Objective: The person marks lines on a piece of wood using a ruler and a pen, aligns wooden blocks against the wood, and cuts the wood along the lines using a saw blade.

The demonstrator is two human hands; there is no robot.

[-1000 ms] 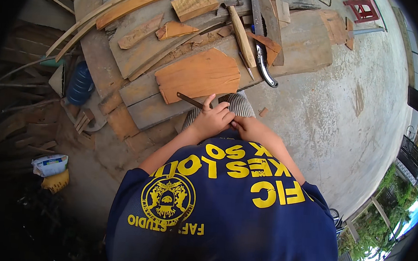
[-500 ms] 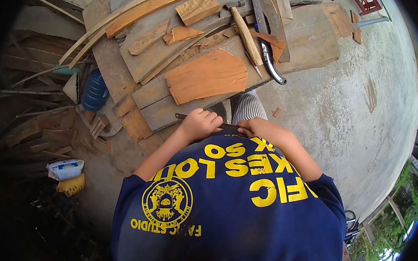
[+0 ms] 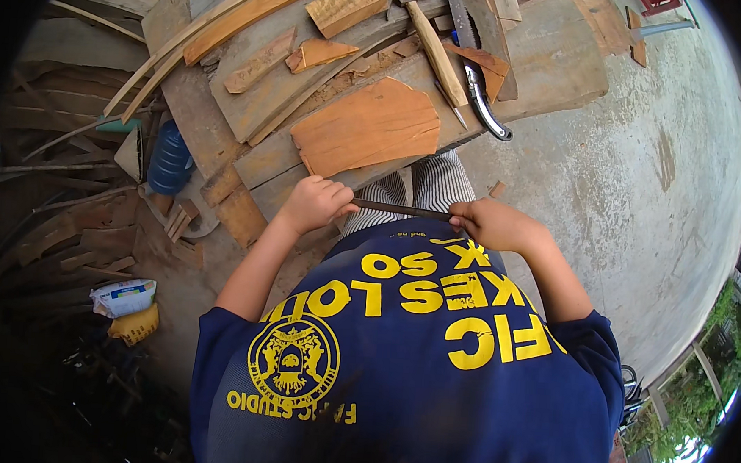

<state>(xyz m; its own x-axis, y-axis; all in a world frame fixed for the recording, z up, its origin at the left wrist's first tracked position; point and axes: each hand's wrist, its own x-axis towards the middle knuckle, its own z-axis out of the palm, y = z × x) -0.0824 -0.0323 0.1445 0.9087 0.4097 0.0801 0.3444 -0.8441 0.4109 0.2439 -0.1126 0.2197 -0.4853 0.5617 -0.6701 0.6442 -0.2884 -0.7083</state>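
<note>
A thin, dark, flat bar point(image 3: 401, 209), perhaps a metal file, spans the gap between my hands just in front of my waist. My left hand point(image 3: 317, 204) is closed around one end. The other end sits in the closed fingers of my right hand point(image 3: 491, 224). Beyond them, a flat orange-brown wood piece point(image 3: 367, 128) with a pointed far edge lies on the grey plank bench point(image 3: 266, 170). To its right rest a hammer point(image 3: 435, 53) with a wooden handle, a slim pointed tool point(image 3: 452, 106) and a pruning saw point(image 3: 479, 92) with a black and silver handle.
Wood offcuts, among them a thick block point(image 3: 345, 8), and long curved strips point(image 3: 231, 17) cover the bench's far left. A blue plastic jug point(image 3: 170, 158) stands left of the bench, near stacked scrap wood. White and yellow bags point(image 3: 128, 308) lie lower left. Concrete floor point(image 3: 595, 173) extends right.
My hands have moved farther apart, the left one shifting left and slightly up, the right one moving right. More of the bar shows between them. The wood and tools have stayed on the bench.
</note>
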